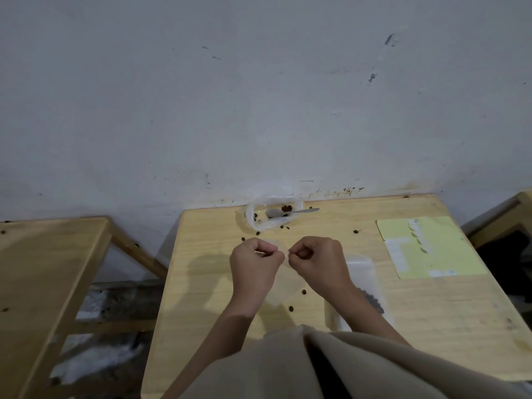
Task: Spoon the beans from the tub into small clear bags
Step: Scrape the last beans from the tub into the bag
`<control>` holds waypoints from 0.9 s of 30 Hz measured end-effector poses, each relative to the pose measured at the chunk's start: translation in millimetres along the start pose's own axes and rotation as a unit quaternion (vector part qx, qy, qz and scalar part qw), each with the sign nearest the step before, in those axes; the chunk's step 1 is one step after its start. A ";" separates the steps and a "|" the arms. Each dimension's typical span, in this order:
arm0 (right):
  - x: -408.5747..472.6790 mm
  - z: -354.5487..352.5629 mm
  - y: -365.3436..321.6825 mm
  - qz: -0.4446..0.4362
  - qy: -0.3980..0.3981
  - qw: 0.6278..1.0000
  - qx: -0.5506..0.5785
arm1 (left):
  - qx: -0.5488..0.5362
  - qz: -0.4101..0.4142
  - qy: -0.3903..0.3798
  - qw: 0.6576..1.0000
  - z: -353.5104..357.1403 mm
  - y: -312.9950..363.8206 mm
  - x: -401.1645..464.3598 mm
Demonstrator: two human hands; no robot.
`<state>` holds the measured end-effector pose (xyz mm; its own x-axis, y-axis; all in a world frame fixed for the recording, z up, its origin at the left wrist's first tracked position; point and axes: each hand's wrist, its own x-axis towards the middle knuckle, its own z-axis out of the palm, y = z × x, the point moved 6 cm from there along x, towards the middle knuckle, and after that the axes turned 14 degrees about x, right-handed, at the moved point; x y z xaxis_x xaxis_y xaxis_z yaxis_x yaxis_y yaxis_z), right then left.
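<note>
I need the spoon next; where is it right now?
The spoon lies in the clear tub at the table's far edge by the wall, beyond both hands, handle pointing right over the rim.

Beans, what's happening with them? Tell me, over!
Both hands pinching a clear bag. Tub nearly empty, spoon inside. Beans scattered on table.

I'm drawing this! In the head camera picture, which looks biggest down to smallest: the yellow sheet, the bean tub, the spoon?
1. Yellow sheet, biggest by far.
2. Tub.
3. Spoon, smallest; it lies in the tub, handle poking over the rim.
</note>
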<state>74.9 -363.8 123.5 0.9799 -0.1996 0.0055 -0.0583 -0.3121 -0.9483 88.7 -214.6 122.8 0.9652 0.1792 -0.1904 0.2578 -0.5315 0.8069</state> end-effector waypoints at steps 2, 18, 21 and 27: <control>-0.7 4.7 0.5 -0.002 0.004 1.000 -0.005 | 0.023 -0.001 -0.008 1.000 0.2 0.0 1.5; 27.1 7.7 0.8 -0.024 -0.121 0.976 -0.178 | -0.031 -0.034 -0.083 0.995 9.0 -5.2 20.6; 29.7 7.9 1.3 -0.005 -0.103 0.983 -0.150 | -0.059 0.006 -0.096 0.994 17.2 -2.5 16.7; 36.1 -9.7 8.0 0.085 -0.035 0.996 0.002 | 0.200 0.199 -0.080 0.956 18.5 -16.4 23.6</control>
<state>108.0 -382.5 119.2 0.9668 -0.1832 -0.1779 -0.2241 -0.2748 -0.9350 108.1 -217.0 94.7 0.9764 -0.2146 -0.0226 -0.1653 -0.8114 0.5607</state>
